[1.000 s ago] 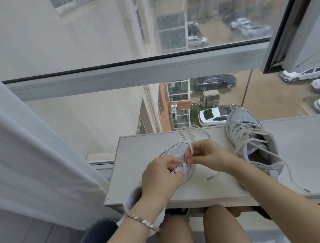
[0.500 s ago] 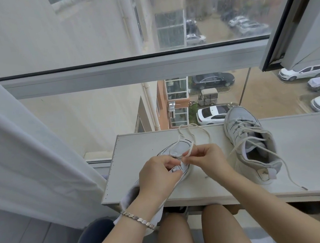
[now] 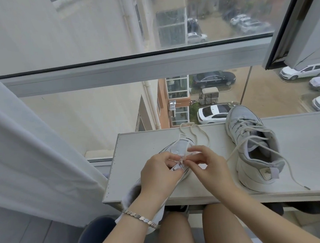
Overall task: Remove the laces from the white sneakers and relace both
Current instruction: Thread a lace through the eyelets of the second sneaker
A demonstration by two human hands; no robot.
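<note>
1. Progress check: you're working mid-way through shoe one. The white leather sneaker (image 3: 179, 147) is lying at the near left of the pale wooden shelf (image 3: 137, 162), with its heel hanging off the near edge. Its cream flat lace (image 3: 204, 134) is trailing loose past the toe, so I'd guess it's only partly threaded.
2. Your left hand (image 3: 159, 172) is pinching the eyelet flap with curled fingers. Your right hand (image 3: 207, 167) is pinching the lace end right beside it.
3. The grey-white mesh sneaker (image 3: 254, 151) is sitting far right, with its own lace (image 3: 248, 131) threaded but untied. Can't tell if it's redone or untouched.
4. Count: two sneakers, two laces.
</note>
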